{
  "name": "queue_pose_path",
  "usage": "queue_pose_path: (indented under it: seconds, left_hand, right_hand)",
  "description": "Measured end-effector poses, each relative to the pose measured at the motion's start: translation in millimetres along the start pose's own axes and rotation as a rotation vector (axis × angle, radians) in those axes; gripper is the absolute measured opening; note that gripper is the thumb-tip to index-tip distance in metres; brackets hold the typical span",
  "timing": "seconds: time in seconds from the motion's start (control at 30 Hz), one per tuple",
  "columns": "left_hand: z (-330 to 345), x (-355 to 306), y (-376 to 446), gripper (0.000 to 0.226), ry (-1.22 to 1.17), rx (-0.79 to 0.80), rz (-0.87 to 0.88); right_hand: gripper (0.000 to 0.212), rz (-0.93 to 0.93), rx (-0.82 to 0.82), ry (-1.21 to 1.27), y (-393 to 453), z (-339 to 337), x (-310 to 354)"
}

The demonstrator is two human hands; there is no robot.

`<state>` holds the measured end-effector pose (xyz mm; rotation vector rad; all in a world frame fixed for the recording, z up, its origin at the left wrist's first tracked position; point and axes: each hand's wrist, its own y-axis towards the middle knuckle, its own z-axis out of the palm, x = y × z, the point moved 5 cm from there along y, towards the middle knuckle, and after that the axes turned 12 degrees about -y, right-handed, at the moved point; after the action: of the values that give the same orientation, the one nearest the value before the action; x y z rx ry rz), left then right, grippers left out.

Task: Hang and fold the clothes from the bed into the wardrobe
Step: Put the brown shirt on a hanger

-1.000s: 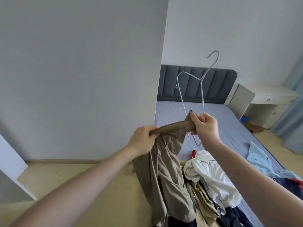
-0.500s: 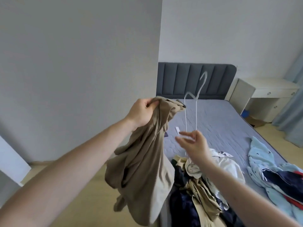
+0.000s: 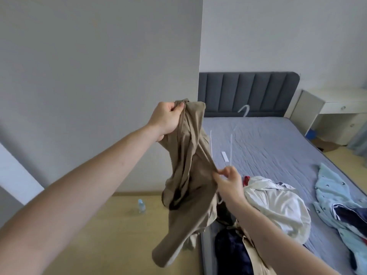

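On the far left a white panel edge (image 3: 12,175) cuts into view against the plain grey wall (image 3: 89,66), and lower down a small plastic water bottle (image 3: 141,205) stands on the light wooden floor (image 3: 119,235). The left hand (image 3: 165,121) is raised, its fingers curled tight around a bunched top edge of the khaki shirt (image 3: 188,175), which hangs from that grip in a long vertical drape beside the bed's near corner, its lowest fold ending above the floor. Lower and just to the right, the right hand (image 3: 230,182) pinches a fold of the same shirt between thumb and fingertips while also seeming to hold the white wire hanger (image 3: 231,147); the hanger stands nearly upright, its long axis rising from that hand to the hook in front of the headboard (image 3: 248,92), so it lies immediately right of the cloth. The right hand is the nearer one to the hanger, and threading it into the shirt looks to depend on the left hand opening the collar toward it. Beyond lie the grey-blue mattress (image 3: 278,145), a cream garment (image 3: 278,205) atop a pile of dark clothes (image 3: 230,251), a light blue patterned garment (image 3: 333,195), and a white desk (image 3: 337,108) at the far right.
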<state>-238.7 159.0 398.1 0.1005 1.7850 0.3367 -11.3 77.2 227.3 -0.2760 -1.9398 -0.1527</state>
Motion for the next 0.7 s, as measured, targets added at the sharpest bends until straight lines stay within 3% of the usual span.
queue_pose_path:
  seconds: [0.13, 0.27, 0.43, 0.57, 0.63, 0.7]
  left_hand:
    - [-43.1, 2.4, 16.2, 0.054, 0.484, -0.065, 0.158]
    - [-72.0, 15.5, 34.7, 0.050, 0.709, -0.087, 0.182]
    - [-75.8, 24.4, 46.3, 0.045, 0.803, -0.075, 0.251]
    - [-52.8, 41.7, 36.2, 0.016, 0.950, -0.013, 0.263]
    - [-32.6, 55.3, 17.4, 0.013, 0.888, -0.057, 0.173]
    - [-0.5, 84.6, -12.4, 0.016, 0.646, -0.004, -0.074]
  right_hand:
    - [0.041, -0.069, -0.147, 0.126, 31.5, -56.4, 19.3]
    - [0.040, -0.028, -0.201, 0.268, 57.0, -92.1, 37.2]
    - [0.042, -0.077, -0.130, 0.228, 59.6, -112.9, 55.5]
    - [0.043, -0.087, -0.020, 0.301, 50.9, -114.5, 73.1]
    - [0.043, -0.096, -0.017, 0.306, 47.6, -114.5, 83.2]
    - [0.042, -0.094, -0.027, 0.302, 46.1, -114.3, 91.3]
